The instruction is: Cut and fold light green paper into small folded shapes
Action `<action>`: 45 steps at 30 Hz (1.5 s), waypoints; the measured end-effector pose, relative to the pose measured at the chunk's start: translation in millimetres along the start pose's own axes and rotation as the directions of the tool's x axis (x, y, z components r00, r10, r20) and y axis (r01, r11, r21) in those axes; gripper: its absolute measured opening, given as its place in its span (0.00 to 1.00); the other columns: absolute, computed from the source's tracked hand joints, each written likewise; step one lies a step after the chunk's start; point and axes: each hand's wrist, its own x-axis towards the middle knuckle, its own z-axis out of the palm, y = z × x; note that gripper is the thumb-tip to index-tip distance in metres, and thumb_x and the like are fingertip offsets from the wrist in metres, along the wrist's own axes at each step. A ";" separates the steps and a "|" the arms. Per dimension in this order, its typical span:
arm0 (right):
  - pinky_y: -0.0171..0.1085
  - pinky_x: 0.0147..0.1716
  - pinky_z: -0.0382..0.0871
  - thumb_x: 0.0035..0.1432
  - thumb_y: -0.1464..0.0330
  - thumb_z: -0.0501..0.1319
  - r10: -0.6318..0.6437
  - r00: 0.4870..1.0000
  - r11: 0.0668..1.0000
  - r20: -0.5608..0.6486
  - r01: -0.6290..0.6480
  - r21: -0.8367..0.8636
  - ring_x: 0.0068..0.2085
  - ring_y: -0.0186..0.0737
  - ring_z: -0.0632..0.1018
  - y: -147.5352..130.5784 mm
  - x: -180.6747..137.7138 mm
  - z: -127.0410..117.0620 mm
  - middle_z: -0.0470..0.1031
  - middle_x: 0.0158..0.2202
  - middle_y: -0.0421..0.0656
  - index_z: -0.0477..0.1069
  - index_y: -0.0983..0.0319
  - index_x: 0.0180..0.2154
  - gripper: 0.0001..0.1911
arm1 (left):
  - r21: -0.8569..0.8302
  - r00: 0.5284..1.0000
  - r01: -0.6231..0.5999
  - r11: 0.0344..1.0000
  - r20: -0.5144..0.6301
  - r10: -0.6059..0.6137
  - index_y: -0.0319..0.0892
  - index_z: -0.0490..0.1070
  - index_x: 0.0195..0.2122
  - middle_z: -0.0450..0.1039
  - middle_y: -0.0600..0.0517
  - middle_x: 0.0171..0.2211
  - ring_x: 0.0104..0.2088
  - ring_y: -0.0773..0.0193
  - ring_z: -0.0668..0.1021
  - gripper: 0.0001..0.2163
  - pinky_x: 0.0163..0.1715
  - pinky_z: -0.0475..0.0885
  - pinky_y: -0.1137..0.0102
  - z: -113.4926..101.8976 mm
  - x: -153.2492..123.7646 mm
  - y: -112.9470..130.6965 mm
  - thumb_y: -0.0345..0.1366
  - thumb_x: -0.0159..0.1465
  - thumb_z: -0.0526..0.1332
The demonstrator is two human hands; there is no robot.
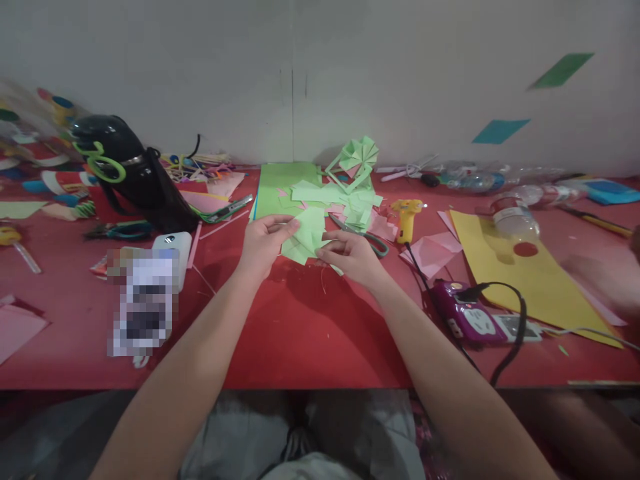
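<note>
A light green sheet of paper (309, 230), creased and folded, is held up between my two hands over the red table. My left hand (270, 241) pinches its left edge between thumb and fingers. At the lower right edge, the thumb and fingers of my right hand (347, 253) close on the same paper. Just behind my right hand lie scissors (377, 245), their blades partly covered by green scraps. Cut green paper pieces (320, 193) are heaped beyond the hands. A pleated green paper flower (359, 157) stands at the back of the heap.
Right of the hands are a yellow glue gun (407, 220), pink folded paper (433, 255), a purple power strip (467, 313) with cables, yellow sheets (525, 273) and plastic bottles (515, 217). To the left are a black bottle-shaped object (125, 160), a white device (173, 250) and pliers (123, 231).
</note>
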 end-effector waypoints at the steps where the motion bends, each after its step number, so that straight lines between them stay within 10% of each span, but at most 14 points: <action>1: 0.40 0.35 0.76 0.47 0.61 0.72 -0.003 1.000 1.000 -0.001 0.003 -0.003 0.30 0.42 0.83 0.6 0.3 -0.1 0.81 0.27 0.41 0.70 0.62 0.41 0.21 | 0.010 1.000 -0.009 1.000 -0.012 0.009 0.40 0.79 0.34 0.78 0.50 0.27 0.28 0.63 0.78 0.15 0.31 0.73 0.67 0.2 0.5 -1.1 0.43 0.49 0.75; 27: 0.40 0.37 0.74 0.48 0.62 0.70 -0.006 0.997 0.993 -0.076 0.015 0.119 0.28 0.37 0.80 4.7 3.9 -0.4 0.77 0.26 0.38 0.71 0.62 0.42 0.21 | 0.083 0.996 -0.085 0.993 0.012 0.084 0.41 0.79 0.44 0.75 0.53 0.24 0.30 0.61 0.78 0.17 0.35 0.74 0.65 0.0 1.7 -2.4 0.42 0.55 0.71; 45: 0.39 0.35 0.74 0.46 0.63 0.72 0.035 0.993 0.983 -0.111 -0.014 0.184 0.27 0.37 0.80 4.1 2.7 1.0 0.78 0.24 0.39 0.71 0.65 0.44 0.24 | 0.103 0.972 0.021 0.994 0.230 -0.044 0.39 0.79 0.36 0.80 0.48 0.35 0.33 0.62 0.78 0.16 0.33 0.72 0.69 5.0 -5.8 -3.7 0.42 0.50 0.74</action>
